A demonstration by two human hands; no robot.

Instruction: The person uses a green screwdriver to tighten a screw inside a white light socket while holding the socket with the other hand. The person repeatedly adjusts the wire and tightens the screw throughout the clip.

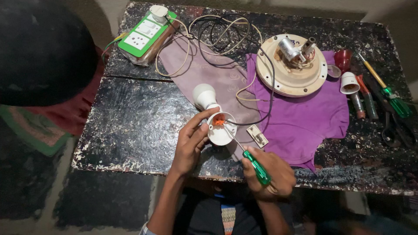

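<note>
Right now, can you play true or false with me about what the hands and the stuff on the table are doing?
1. The right hand holds a green-handled screwdriver. True.
2. The screwdriver tip points into a white lamp holder held by the left hand. True.
3. The bulb on the holder is glowing red. False: it is white and not lit.
4. A green and white switchboard sits at the far left of the table. True.
5. The round cream-coloured plate lies on a yellow cloth. False: it lies on a purple cloth.
6. The table holds only one screwdriver. False: another green-handled screwdriver lies at the right edge.
</note>
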